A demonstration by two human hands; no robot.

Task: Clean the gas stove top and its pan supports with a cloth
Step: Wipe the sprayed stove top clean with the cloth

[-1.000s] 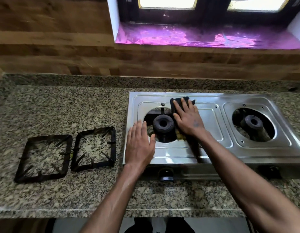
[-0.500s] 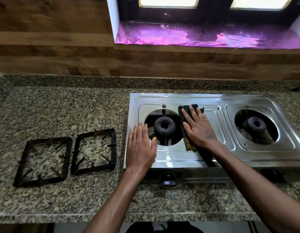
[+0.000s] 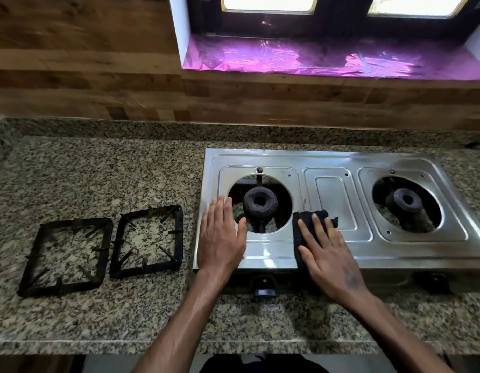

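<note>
The right hand (image 3: 329, 255) presses flat, fingers spread, on the black cloth (image 3: 305, 224) atop the gas stove (image 3: 327, 157); the left hand (image 3: 220, 238) rests open, holding nothing.

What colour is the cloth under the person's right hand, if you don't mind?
The cloth is black, seen in the head view, pressed flat under the right hand.

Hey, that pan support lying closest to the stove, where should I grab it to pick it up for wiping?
Probably by the right bar of the pan support, coming from above on the stove side. It lies flat on the countertop, the prongs point inward, and that bar is clear, whereas the left bar sits close against the second support.
</note>
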